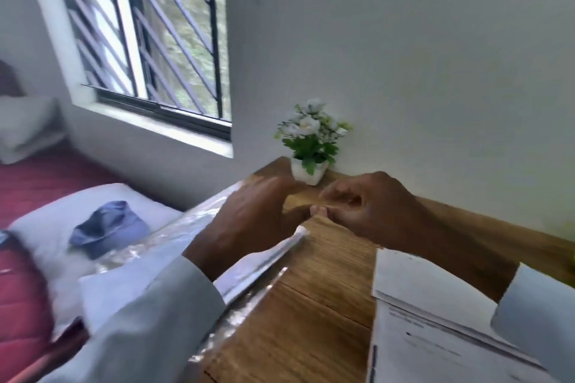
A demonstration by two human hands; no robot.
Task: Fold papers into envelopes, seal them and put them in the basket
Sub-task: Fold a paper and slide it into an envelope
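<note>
White printed papers (435, 336) on table (311, 305)

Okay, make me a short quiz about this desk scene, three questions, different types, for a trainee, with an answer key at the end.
1. True or false: the potted plant stands at the far corner of the wooden desk, against the wall.
2. Multiple choice: the papers lie A) on the bed, B) on the desk under the right forearm, C) on the windowsill.
3. Short answer: where are the left hand and right hand relative to each other?

Key: 1 true. 2 B. 3 Close together above the desk, fingertips nearly meeting; blur hides whether they hold anything.
</note>
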